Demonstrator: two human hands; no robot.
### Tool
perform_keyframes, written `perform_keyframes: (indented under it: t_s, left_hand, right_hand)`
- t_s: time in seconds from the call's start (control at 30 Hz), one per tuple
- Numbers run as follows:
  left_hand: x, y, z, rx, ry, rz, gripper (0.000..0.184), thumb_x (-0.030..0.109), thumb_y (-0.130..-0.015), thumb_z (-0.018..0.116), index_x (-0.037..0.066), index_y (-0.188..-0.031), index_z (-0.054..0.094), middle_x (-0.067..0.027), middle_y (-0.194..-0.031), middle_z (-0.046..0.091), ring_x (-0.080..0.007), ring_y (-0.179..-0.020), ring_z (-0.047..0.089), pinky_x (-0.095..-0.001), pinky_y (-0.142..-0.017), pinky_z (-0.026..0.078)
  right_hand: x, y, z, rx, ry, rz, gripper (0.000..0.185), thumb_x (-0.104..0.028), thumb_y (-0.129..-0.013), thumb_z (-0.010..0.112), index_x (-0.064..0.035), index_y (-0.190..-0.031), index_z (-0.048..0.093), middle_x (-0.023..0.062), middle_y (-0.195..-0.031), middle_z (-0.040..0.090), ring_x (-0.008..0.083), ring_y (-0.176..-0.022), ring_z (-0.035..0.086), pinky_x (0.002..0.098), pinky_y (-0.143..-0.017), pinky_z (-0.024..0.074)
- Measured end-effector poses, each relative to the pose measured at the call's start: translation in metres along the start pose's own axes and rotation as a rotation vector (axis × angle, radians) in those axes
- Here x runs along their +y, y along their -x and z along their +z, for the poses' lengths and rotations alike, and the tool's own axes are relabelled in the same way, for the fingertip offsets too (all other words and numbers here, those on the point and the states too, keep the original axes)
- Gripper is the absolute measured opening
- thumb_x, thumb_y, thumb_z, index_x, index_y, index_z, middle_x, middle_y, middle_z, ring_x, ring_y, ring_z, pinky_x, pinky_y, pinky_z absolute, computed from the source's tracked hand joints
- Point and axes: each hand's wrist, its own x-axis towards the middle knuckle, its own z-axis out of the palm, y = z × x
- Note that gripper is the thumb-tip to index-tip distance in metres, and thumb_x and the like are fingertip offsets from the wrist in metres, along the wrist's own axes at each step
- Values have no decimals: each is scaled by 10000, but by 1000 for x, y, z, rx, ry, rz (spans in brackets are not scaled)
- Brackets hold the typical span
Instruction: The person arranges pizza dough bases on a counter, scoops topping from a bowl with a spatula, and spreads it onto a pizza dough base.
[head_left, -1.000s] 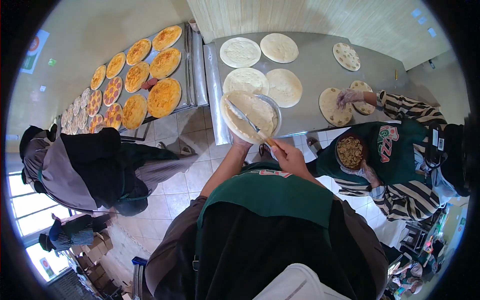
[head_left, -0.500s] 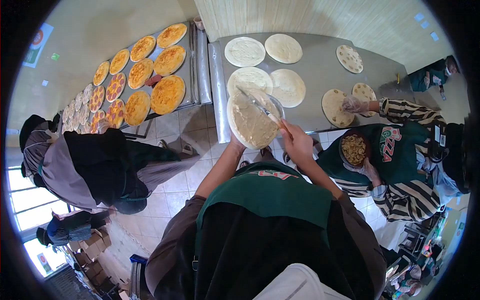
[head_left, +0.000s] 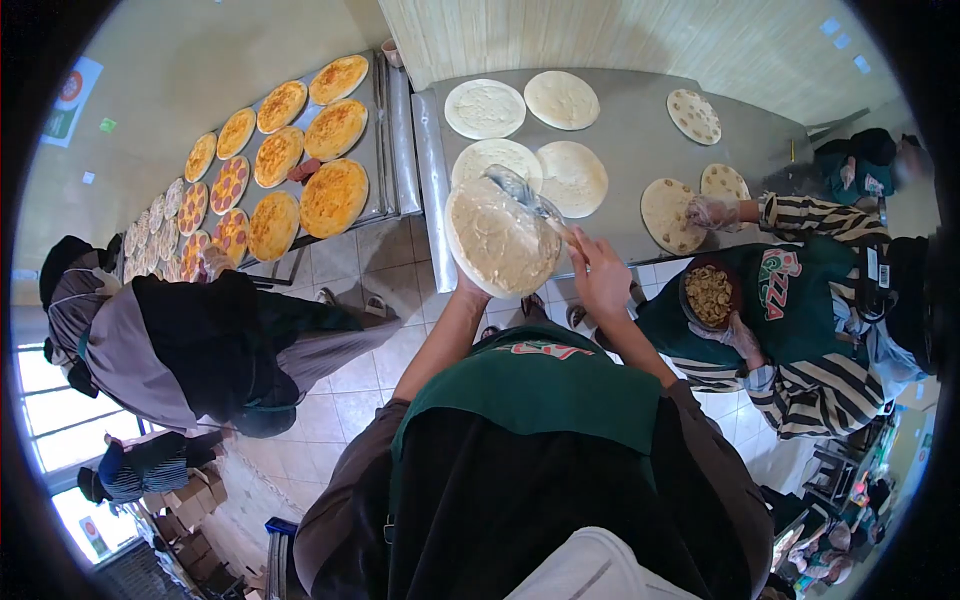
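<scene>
My left hand (head_left: 470, 296) grips the lower left side of a white bowl (head_left: 516, 291), its fingers mostly hidden underneath. Thick, pale cream sauce (head_left: 500, 245) fills the bowl, tilted toward me. Closed around a brownish handle, my right hand (head_left: 602, 280) holds a metal spoon (head_left: 512, 184). The spoon's head is over the bowl's far edge, with some sauce on it. Just beyond lie round, flat pizza bases (head_left: 575, 180), several of them pale and plain. One base (head_left: 495, 160) is partly covered by the bowl.
A metal table (head_left: 630, 110) carries the bases. At right, a co-worker's gloved hand (head_left: 712, 212) touches a topped base (head_left: 668, 232); the other holds a bowl of chunky topping (head_left: 709, 297). Another person (head_left: 180, 330) stands left beside a table of topped pizzas (head_left: 333, 198).
The spoon has moved from across the middle of the sauce to the bowl's far edge, its head turned. The bowl has shifted slightly left. My left hand keeps its hold.
</scene>
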Motion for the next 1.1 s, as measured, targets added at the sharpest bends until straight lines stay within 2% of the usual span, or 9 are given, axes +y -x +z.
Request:
perform_keyframes:
  t_s: [0.1, 0.2, 0.3, 0.5, 0.6, 0.8, 0.9, 1.0, 1.1]
  left_hand:
    - [0, -1, -10, -5, -30, 0, 641, 559, -961, 356, 139, -1445, 379, -126, -1402, 492, -333, -1250, 510, -533, -1026, 443]
    - [5, -2, -12, -64, 29, -1, 640, 556, -961, 360, 138, -1445, 379, -127, -1401, 493, -333, -1253, 507, -533, -1024, 444]
    - [11, 1, -6, -122, 81, -18, 637, 551, -961, 367, 137, -1445, 379, -129, -1402, 493, -332, -1252, 508, -534, -1027, 441]
    - [5, 4, -4, -77, 44, -54, 634, 552, -957, 381, 144, -1443, 382, -125, -1413, 482, -333, -1259, 503, -533, -1036, 434]
    - [5, 5, -2, -61, 4, -64, 632, 554, -956, 384, 151, -1443, 385, -126, -1421, 474, -328, -1258, 505, -527, -1033, 438]
    - [7, 11, -5, -8, -8, -199, 641, 556, -960, 358, 124, -1431, 407, -157, -1391, 501, -345, -1231, 530, -539, -1024, 443]
    - [6, 18, -6, -18, 36, -237, 658, 576, -950, 360, 124, -1424, 417, -152, -1393, 503, -353, -1231, 527, -539, -1024, 442]
    - [8, 22, -7, 10, -85, -148, 675, 591, -941, 369, 124, -1427, 413, -145, -1410, 488, -357, -1240, 518, -539, -1026, 441]
    - [15, 26, -12, 13, -84, -74, 676, 591, -940, 371, 125, -1428, 412, -144, -1412, 486, -357, -1242, 516, -539, -1027, 440]
  right_hand:
    - [-9, 12, 2, -80, -198, 76, 341, -249, -913, 595, -154, -1238, 628, 113, -803, 581, 312, -704, 613, 421, -635, 495]
    - [-29, 32, -9, -132, -306, -100, 349, -254, -936, 583, -147, -1267, 614, 111, -828, 602, 290, -684, 606, 391, -625, 484]
    - [-39, 29, -29, -151, -228, -138, 336, -260, -928, 579, -151, -1243, 624, 125, -816, 602, 315, -725, 619, 434, -631, 486]
    - [-9, 12, -8, -97, -175, 31, 335, -267, -919, 599, -129, -1222, 637, 111, -773, 580, 295, -689, 603, 424, -607, 481]
    - [-22, 28, -33, -159, -192, -12, 329, -262, -906, 613, -123, -1202, 650, 105, -769, 575, 283, -687, 603, 419, -599, 481]
    - [-52, -18, -82, -17, 53, -299, 333, -240, -845, 646, -138, -1161, 670, 92, -794, 584, 273, -685, 614, 401, -614, 499]
    - [-41, -48, -76, -50, 218, -278, 356, -257, -865, 617, -164, -1206, 664, 97, -780, 599, 285, -731, 634, 402, -662, 493]
    - [-18, -57, -82, -260, 271, -128, 337, -257, -866, 614, -143, -1176, 680, 126, -852, 655, 314, -803, 648, 391, -679, 507]
    - [15, -44, -83, -369, -6, 85, 330, -284, -869, 629, -95, -1131, 697, 161, -888, 691, 281, -790, 662, 348, -709, 519]
